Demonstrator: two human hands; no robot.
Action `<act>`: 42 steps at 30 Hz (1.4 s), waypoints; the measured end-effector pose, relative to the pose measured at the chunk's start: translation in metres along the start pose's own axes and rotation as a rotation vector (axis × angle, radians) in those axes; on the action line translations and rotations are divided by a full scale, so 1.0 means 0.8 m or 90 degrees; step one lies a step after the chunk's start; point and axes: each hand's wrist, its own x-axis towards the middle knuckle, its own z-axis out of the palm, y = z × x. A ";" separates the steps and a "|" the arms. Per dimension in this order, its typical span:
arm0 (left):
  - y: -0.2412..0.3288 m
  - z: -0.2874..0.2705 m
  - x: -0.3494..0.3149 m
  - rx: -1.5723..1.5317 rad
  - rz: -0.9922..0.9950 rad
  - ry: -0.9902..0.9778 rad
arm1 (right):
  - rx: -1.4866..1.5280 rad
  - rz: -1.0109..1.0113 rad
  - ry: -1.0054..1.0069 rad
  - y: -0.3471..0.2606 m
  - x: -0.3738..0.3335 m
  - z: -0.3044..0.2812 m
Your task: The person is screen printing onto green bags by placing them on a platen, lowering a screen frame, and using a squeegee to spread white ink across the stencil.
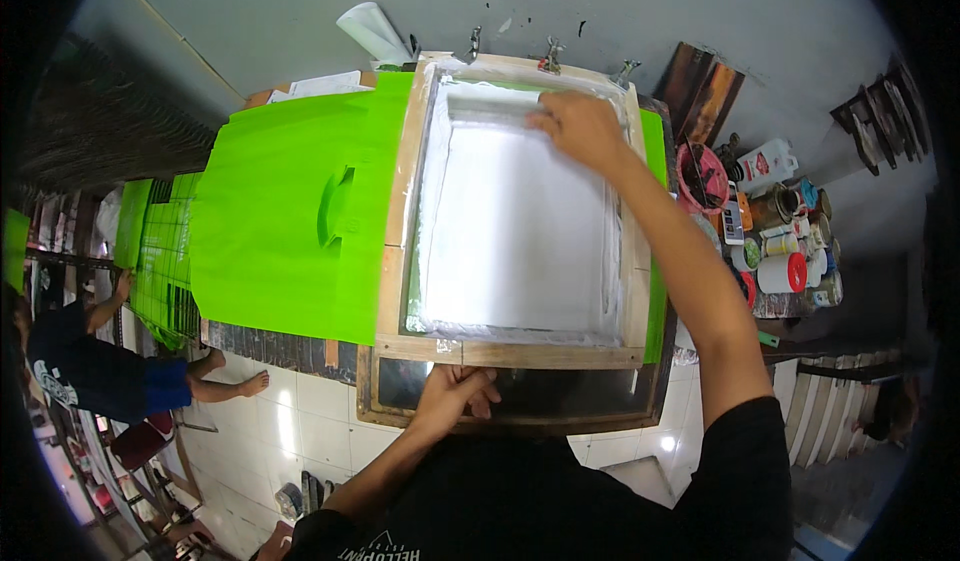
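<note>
A wooden screen-printing frame [396,211] lies over bright green sheet material, its mesh covered with white ink [520,231]. At the far end of the mesh is a squeegee [490,111], a pale bar lying crosswise. My right hand [578,129] is closed on the squeegee's right part, slightly blurred, with the arm reaching over the frame's right rail. My left hand [455,396] is at the near rail, its fingers curled and partly tucked beneath the wood. The mesh hides whatever lies directly under it.
A green sheet bag [280,211] with a cut handle spreads to the left. Jars and bottles [785,261] crowd the right side, beside a pink bowl [703,176]. Metal clamps [550,56] stand behind the frame. Another person [110,361] is at the far left near a rack.
</note>
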 end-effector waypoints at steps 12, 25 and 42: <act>0.156 -0.013 0.065 0.204 0.314 -0.084 | -0.091 0.181 -0.018 0.005 0.058 0.010; 0.318 -0.035 0.236 0.783 0.515 0.193 | -0.065 0.123 -0.009 -0.039 -0.014 -0.004; 0.169 -0.021 0.050 0.768 0.482 0.154 | 0.011 0.096 -0.028 -0.170 -0.205 -0.036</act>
